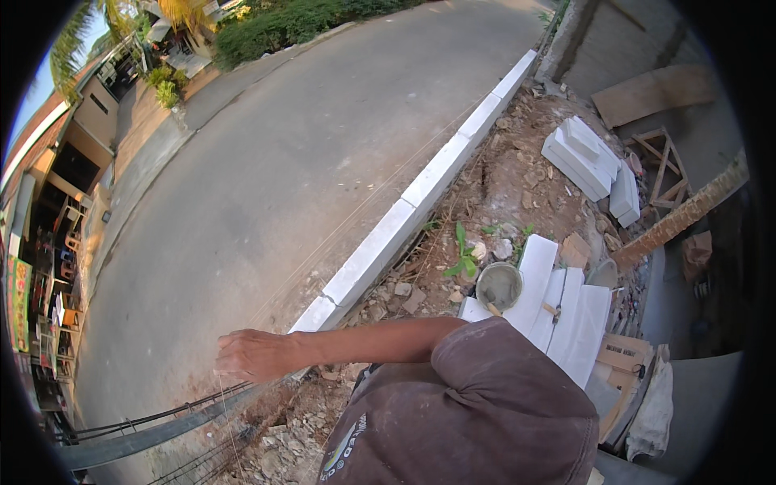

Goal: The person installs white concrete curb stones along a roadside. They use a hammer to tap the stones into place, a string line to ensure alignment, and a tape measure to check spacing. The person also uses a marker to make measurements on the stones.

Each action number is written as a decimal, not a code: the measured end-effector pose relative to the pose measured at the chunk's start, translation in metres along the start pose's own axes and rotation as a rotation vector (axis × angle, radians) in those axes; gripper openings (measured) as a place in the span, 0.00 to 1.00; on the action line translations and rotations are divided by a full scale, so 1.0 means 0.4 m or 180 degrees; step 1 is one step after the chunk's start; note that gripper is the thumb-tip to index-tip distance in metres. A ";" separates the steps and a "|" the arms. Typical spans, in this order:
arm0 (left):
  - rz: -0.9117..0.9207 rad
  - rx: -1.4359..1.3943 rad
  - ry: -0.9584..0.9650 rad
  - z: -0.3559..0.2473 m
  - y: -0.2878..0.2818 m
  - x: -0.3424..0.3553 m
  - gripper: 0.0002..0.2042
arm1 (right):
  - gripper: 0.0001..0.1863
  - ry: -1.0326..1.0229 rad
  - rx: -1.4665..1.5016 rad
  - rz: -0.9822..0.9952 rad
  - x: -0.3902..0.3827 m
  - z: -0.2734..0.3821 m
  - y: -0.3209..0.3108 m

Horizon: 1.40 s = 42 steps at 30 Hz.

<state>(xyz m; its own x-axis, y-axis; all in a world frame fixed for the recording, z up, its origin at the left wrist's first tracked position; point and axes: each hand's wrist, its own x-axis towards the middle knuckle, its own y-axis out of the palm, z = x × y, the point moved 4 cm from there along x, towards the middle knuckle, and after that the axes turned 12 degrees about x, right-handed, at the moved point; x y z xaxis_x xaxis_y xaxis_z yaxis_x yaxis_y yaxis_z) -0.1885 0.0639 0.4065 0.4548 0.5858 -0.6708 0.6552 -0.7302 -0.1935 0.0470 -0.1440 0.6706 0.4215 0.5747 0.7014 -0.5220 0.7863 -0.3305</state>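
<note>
Bare right hand [259, 356] on a thin, pale string [229, 420].
The fingers [229, 361] curl together and appear to pinch the string, which runs down from them, though their tips are hard to make out. Near them, up and to their right, runs a straight row of white rectangular blocks [368, 246]; farther right sits a round grey bucket [478, 293] of grey paste, and beyond that, a stack of thick white slabs [575, 162].

Right arm [380, 340] stretched leftward, right hand [252, 356] — fingers [229, 356] curled
</note>
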 end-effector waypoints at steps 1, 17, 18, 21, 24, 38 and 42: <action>0.0007 0.0034 -0.0027 0.008 -0.001 0.003 0.10 | 0.08 0.0119 0.0000 0.0089 -0.017 -0.046 0.015; -0.0868 0.0997 0.0058 0.123 -0.547 0.090 0.03 | 0.06 0.1520 -0.0450 0.1130 -0.349 -0.562 0.241; -0.0808 0.1248 0.0191 0.132 -0.605 0.091 0.03 | 0.06 0.1499 -0.0447 0.1093 -0.360 -0.572 0.239; -0.0574 0.1929 0.0419 0.196 -0.706 0.089 0.03 | 0.06 0.1802 -0.0376 0.1290 -0.347 -0.576 0.231; -0.0104 0.2700 0.0834 0.244 -0.727 0.099 0.04 | 0.06 0.1763 -0.0239 0.1359 -0.353 -0.598 0.232; -0.0548 -0.1943 -0.2276 0.507 -0.575 0.154 0.08 | 0.10 0.1624 -0.0395 0.1445 -0.337 -0.675 0.292; -0.1004 -0.1895 -0.2315 0.500 -0.460 0.130 0.10 | 0.12 0.1539 -0.0279 0.1741 -0.270 -0.644 0.298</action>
<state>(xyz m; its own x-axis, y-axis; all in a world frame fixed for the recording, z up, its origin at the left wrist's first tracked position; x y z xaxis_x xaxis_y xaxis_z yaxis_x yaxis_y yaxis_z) -0.4062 0.1583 0.2641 -0.1430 0.2190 -0.9652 0.9695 -0.1653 -0.1811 0.1302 -0.0540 0.3927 0.4084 0.9100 0.0714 -0.6988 0.3620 -0.6170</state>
